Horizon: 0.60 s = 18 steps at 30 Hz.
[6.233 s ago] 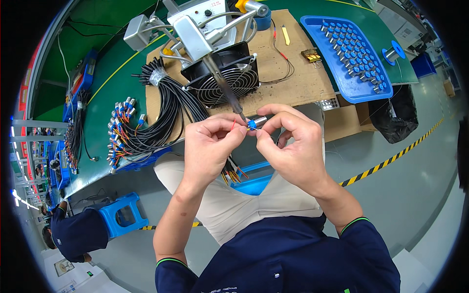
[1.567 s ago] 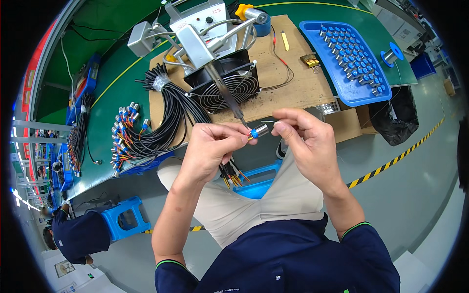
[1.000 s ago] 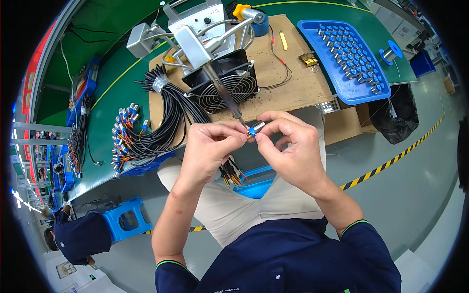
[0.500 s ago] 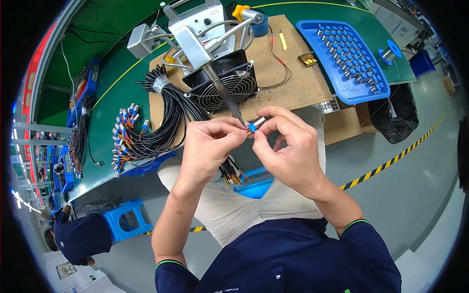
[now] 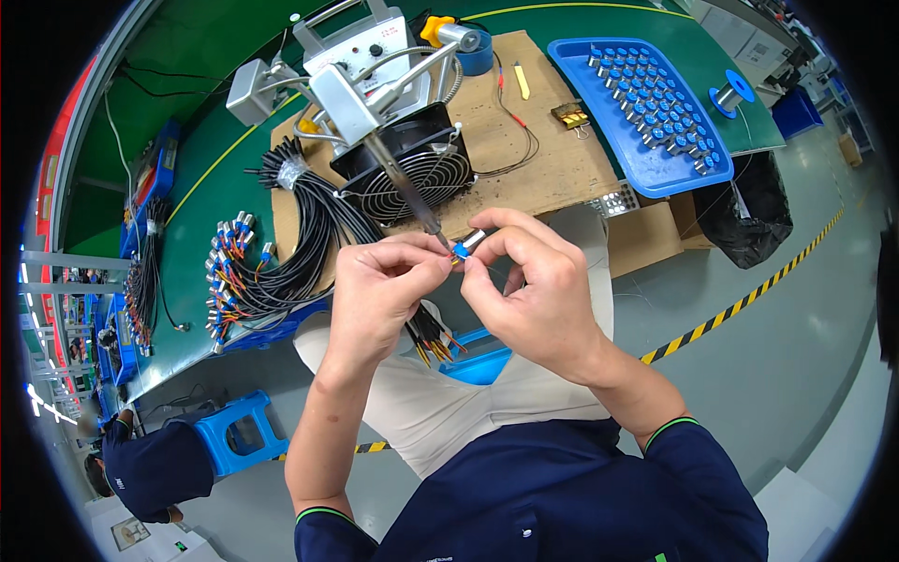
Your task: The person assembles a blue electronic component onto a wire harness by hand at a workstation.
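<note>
My right hand [image 5: 538, 295] pinches a small silver cylindrical connector [image 5: 476, 238] with a blue end. My left hand [image 5: 375, 295] is closed at the fingertips on a thin wire [image 5: 455, 261] that meets the blue end; most of the wire is hidden by the fingers. From above, the tip of a soldering iron [image 5: 403, 183], fixed in a stand, comes down right beside the blue end. Whether it touches cannot be made out. Below the left hand hang several black cables with bare yellow, red and orange wire ends [image 5: 431, 337].
A black fan [image 5: 412, 169] and a white control box [image 5: 361, 47] stand behind the iron. Left of them lies a black cable bundle [image 5: 314, 197] with connectors [image 5: 234, 272]. A blue tray [image 5: 646, 183] of connectors and a solder spool [image 5: 730, 94] are at right. A person sits far left.
The whole view has shifted slightly, so the bench appears further left. Both hands keep the same pinches, with the connector and wire still at the iron's tip.
</note>
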Available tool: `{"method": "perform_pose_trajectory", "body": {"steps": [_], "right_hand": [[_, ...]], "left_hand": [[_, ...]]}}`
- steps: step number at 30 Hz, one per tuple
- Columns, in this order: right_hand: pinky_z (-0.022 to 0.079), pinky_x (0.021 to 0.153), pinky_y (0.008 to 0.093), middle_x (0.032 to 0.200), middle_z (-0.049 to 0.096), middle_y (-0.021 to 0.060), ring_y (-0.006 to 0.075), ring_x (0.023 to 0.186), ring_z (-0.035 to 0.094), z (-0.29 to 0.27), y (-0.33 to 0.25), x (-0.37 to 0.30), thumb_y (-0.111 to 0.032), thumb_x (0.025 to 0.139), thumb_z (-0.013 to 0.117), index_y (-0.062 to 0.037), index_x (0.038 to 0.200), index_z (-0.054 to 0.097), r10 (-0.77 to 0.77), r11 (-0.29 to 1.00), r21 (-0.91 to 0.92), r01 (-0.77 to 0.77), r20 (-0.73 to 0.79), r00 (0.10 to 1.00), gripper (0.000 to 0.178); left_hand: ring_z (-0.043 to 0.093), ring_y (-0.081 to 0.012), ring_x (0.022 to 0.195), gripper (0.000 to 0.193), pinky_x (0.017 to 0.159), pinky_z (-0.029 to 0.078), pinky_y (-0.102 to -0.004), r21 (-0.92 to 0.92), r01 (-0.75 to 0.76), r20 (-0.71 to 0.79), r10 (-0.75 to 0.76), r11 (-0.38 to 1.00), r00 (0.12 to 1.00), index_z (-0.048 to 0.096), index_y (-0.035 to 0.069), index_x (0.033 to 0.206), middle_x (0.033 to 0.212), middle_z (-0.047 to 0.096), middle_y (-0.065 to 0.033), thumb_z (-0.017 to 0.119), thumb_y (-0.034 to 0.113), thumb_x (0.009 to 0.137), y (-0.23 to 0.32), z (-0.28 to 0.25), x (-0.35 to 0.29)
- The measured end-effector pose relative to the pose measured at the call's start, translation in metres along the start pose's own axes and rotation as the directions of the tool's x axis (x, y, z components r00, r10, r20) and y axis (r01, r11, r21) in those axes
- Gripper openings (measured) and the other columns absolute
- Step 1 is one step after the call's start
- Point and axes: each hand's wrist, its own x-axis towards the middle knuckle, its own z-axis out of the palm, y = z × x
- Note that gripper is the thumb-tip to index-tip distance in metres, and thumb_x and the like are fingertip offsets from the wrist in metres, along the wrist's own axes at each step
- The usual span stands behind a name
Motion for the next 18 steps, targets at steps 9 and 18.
{"method": "perform_pose_trajectory", "body": {"steps": [9, 18], "right_hand": [[0.058, 0.066, 0.0395, 0.104, 0.076, 0.0187, 0.0337, 0.077, 0.074, -0.0013, -0.0024, -0.0003, -0.004, 0.081, 0.077, 0.0011, 0.082, 0.069, -0.002, 1.000, -0.014, 0.003, 0.009, 1.000, 0.010], [0.058, 0.065, 0.0397, 0.103, 0.076, 0.0176, 0.0336, 0.075, 0.074, 0.0007, -0.0022, -0.0002, -0.004, 0.082, 0.077, 0.0012, 0.082, 0.069, -0.013, 1.000, -0.024, 0.013, 0.001, 1.000, 0.010]], "left_hand": [[0.053, -0.0029, 0.058, 0.005, 0.048, 0.035, -0.0169, -0.011, -0.002, -0.030, 0.001, 1.000, 1.000, 0.082, -0.006, 0.087, 0.102, 0.074, -0.0122, 0.078, -0.005, 0.086, 0.0016, 0.0023, -0.0010], [0.052, -0.0030, 0.058, 0.005, 0.048, 0.035, -0.0174, -0.001, -0.009, -0.041, 0.009, 1.000, 0.999, 0.082, -0.006, 0.088, 0.102, 0.075, -0.0126, 0.078, -0.005, 0.086, 0.0014, 0.0027, -0.0013]]}}
